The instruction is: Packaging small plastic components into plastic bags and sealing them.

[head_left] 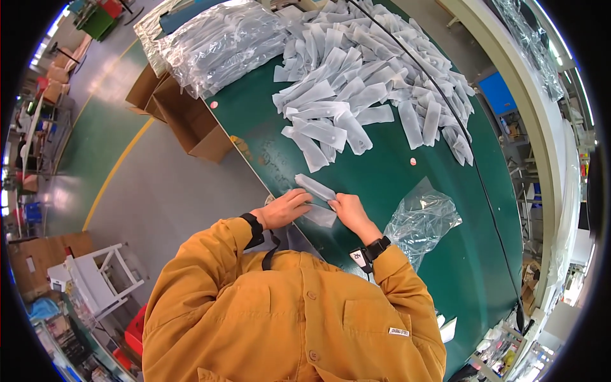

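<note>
Close to the table's near-left edge, my right hand [351, 214] pinches one end of a narrow frosted plastic pouch [314, 186]. It lies slanted, its far end pointing away to the left. My left hand [285, 209] has its fingers bent together at a second frosted pouch [321, 216], which sticks out from under them toward the right hand; the thumb is hidden. Further off on the green table [375, 167] spreads a large loose heap of similar frosted pouches [356, 83], each seeming to hold something flat that I cannot make out.
A crumpled clear plastic bag [421, 223] lies right of my right hand. A big clear bag packed with pouches [223, 48] sits at the far left corner. Open cardboard boxes [191, 121] stand beside the table's left edge. A black cable [439, 92] crosses over the heap.
</note>
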Tool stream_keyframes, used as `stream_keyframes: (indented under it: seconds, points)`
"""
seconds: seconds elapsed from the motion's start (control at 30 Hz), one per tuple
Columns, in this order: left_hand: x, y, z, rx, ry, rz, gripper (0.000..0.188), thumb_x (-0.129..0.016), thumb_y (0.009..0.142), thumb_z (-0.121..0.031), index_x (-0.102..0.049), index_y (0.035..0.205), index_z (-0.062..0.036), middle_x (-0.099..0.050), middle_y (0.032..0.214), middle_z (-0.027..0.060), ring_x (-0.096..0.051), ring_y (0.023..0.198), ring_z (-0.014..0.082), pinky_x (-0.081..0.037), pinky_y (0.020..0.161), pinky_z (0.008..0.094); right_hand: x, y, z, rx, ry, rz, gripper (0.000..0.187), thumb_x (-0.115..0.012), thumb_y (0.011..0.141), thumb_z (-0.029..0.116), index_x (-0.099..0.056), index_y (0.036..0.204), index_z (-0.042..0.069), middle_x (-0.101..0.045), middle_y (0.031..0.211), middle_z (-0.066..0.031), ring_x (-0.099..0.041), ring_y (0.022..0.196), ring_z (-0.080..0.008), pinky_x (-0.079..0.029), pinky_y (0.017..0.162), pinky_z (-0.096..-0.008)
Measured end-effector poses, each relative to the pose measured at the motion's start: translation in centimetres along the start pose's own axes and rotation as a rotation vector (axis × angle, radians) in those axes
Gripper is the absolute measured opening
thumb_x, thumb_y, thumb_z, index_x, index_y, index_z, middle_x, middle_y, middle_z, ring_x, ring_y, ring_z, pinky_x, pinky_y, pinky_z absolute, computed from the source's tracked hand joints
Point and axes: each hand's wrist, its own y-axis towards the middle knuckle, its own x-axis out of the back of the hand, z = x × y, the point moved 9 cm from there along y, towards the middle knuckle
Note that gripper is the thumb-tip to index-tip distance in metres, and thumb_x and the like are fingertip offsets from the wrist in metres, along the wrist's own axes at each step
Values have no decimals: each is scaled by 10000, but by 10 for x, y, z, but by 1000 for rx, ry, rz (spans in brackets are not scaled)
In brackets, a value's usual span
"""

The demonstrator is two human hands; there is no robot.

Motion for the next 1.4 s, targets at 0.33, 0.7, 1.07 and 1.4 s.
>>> stream_keyframes:
  seconds: [0.33, 0.7, 1.07, 1.4]
  points:
    - [14, 17, 14, -12, 160, -3, 356, -699, 782, -179, -618, 1120, -100, -530, 1222, 105, -511, 1137, 269, -355, 1037, 433, -11, 8, 21, 95, -102, 290, 242, -669, 861, 218, -640, 811, -17, -619, 742, -218, -611, 752, -420, -480, 656, -467]
    - [5, 12, 24, 53, 86, 35, 507, -729, 762, -219, -555, 1203, -40, -546, 1123, 82, -514, 1060, 249, -385, 965, 393, -16, 108, 60, 24, -493, -177, 241, -649, 854, 171, -620, 1076, 80, -601, 1055, -132, -641, 809, -343, -531, 681, -424]
    - [11, -1, 27, 93, 4, -30, 513, -727, 779, -224, -542, 1223, -46, -557, 1053, 96, -534, 962, 275, -447, 878, 389, -13, 137, 148, 822, -390, -24, 272, -552, 789, 58, -556, 1053, -6, -553, 1099, -175, -617, 856, -316, -539, 702, -392]
    - [19, -21, 37, 142, -26, -42, 524, -742, 758, -226, -558, 1219, -59, -548, 1117, 103, -518, 1029, 288, -433, 905, 407, -5, 119, 103, 434, -318, 5, 177, -549, 778, -10, -547, 953, 10, -539, 1070, -165, -600, 892, -373, -528, 722, -455]
